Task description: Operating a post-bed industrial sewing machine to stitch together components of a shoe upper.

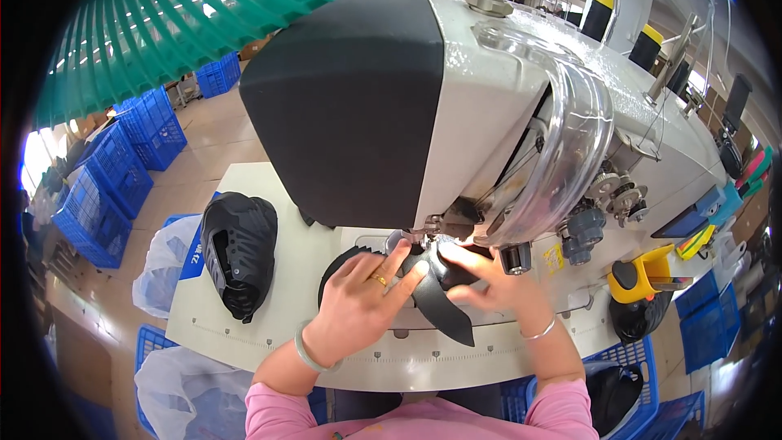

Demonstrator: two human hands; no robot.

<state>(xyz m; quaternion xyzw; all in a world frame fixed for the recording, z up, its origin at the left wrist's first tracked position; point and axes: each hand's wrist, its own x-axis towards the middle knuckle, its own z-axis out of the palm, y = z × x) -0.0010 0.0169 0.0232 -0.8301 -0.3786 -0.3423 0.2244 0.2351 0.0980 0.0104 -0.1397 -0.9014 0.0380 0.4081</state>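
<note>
A black shoe upper [444, 312] lies under the needle of a large sewing machine [342, 114], with one dark strap-like part pointing toward me. My left hand [358, 297], wearing a ring and a pale bangle, holds it at the left of the needle with thumb and fingertips. On the other side, my right hand [489, 281] has its fingers spread, the forefinger reaching to the dark material by the lit presser foot [429, 231]. Some of the upper is hidden beneath my hands and the machine head.
A black shoe [239, 253] stands on the white table [285, 350] at the left. To the right are a yellow holder [643, 275] and another dark shoe piece [639, 318]. Blue crates [94, 216] line the floor. A green slatted cover [187, 24] hangs at the upper left.
</note>
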